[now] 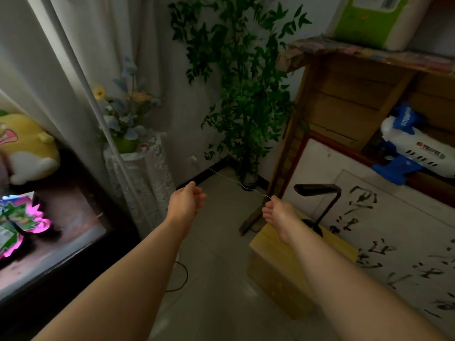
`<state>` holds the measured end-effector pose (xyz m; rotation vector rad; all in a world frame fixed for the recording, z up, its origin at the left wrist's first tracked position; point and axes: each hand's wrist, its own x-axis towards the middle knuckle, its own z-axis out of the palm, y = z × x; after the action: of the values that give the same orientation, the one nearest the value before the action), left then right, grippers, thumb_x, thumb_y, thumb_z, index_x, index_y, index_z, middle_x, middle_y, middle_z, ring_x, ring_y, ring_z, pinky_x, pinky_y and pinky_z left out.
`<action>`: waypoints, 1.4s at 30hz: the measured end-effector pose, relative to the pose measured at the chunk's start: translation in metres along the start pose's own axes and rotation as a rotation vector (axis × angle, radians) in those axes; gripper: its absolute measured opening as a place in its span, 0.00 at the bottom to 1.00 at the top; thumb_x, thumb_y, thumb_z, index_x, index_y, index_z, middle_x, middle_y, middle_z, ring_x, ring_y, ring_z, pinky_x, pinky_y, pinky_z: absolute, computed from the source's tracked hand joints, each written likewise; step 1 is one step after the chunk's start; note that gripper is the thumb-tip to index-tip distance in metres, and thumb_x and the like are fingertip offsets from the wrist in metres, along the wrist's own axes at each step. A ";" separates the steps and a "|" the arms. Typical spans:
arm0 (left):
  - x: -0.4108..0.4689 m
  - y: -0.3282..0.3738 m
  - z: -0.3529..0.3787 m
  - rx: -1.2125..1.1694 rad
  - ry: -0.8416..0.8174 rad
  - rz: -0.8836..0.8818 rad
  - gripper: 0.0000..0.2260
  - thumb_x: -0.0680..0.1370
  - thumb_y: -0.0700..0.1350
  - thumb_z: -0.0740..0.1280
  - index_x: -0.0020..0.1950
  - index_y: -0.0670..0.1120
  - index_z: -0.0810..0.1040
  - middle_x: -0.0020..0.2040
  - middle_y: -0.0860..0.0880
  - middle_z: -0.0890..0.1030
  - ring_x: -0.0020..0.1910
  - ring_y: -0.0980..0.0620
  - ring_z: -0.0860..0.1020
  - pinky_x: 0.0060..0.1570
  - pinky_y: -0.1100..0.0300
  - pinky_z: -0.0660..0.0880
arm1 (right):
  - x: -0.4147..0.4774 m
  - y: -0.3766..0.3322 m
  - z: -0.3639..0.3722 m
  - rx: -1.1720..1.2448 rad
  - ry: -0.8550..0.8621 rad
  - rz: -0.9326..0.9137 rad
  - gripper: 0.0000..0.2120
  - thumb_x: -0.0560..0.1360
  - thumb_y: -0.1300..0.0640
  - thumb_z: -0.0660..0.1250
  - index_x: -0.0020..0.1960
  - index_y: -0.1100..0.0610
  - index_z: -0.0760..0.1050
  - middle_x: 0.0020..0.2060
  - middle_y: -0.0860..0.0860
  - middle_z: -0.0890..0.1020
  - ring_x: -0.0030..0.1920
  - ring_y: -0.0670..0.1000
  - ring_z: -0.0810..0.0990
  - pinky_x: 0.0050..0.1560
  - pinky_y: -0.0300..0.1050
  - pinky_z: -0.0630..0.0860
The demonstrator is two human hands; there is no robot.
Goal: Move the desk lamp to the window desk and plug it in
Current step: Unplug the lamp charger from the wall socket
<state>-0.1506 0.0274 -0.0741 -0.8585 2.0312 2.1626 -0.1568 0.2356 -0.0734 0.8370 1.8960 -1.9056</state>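
Note:
A black desk lamp [320, 193] with a bent arm and flat head stands on a low yellow box [283, 262] at the right. Its thin white cord [234, 179] runs taut from my right hand [278, 214] across the floor to a white plug in the wall socket [193, 159]. The fingers of my right hand pinch the cord's near end just left of the lamp. Over the tiled floor, my left hand [186, 201] hangs loosely curled with nothing in it. The dark window desk [73, 232] lies at the left.
A tall green plant [241, 94] stands in the corner behind the cord. A lace-covered stand with a flower pot [128, 143] is beside the curtain. A wooden shelf [344, 107] holds a toy plane. A calligraphy sheet leans at the right. A black cable loops on the floor.

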 end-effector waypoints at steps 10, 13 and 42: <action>0.103 0.036 -0.013 0.013 -0.021 -0.033 0.17 0.82 0.51 0.54 0.55 0.41 0.77 0.45 0.46 0.81 0.42 0.49 0.75 0.40 0.58 0.69 | 0.092 -0.037 0.075 -0.055 0.087 -0.032 0.19 0.86 0.49 0.53 0.59 0.62 0.75 0.58 0.58 0.81 0.61 0.58 0.79 0.71 0.56 0.73; 0.136 0.049 -0.016 0.023 -0.035 -0.046 0.18 0.82 0.51 0.54 0.56 0.41 0.77 0.46 0.45 0.81 0.41 0.50 0.75 0.40 0.58 0.69 | 0.118 -0.047 0.099 -0.047 0.109 -0.008 0.21 0.86 0.49 0.53 0.65 0.64 0.75 0.53 0.57 0.79 0.62 0.58 0.79 0.71 0.55 0.73; 0.403 0.042 0.031 -0.132 0.113 -0.167 0.11 0.80 0.46 0.56 0.39 0.47 0.72 0.37 0.47 0.76 0.33 0.52 0.71 0.32 0.60 0.65 | 0.407 -0.119 0.218 -0.232 -0.047 0.023 0.25 0.85 0.46 0.53 0.71 0.63 0.71 0.64 0.59 0.78 0.65 0.60 0.77 0.70 0.54 0.73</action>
<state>-0.5181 -0.0813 -0.2077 -1.1469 1.8047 2.2213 -0.5831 0.0993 -0.2385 0.7319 2.0206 -1.6361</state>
